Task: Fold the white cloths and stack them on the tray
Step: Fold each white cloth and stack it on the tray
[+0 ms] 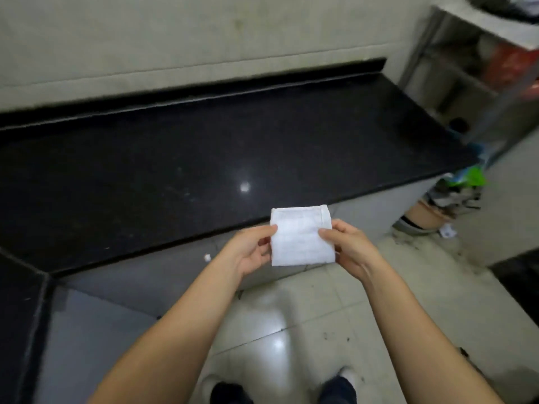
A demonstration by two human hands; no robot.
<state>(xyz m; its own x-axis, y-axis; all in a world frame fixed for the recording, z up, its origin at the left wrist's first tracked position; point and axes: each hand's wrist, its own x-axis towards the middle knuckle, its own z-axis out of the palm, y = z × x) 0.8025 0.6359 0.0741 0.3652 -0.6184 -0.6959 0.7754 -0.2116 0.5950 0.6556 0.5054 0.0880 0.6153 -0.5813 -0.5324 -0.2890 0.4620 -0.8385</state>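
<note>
A small white cloth [300,236], folded into a rectangle, is held in the air just in front of the black counter's front edge. My left hand [250,252] pinches its left edge between thumb and fingers. My right hand [348,247] pinches its right edge the same way. The cloth hangs flat and upright between both hands, facing me. No tray and no other cloths are in view.
A long black stone counter [204,158] runs across the view below a pale wall. A metal shelf unit [478,68] stands at the right. A basket of clutter [443,205] sits on the tiled floor [306,322] beside the counter's end. My shoes show at the bottom.
</note>
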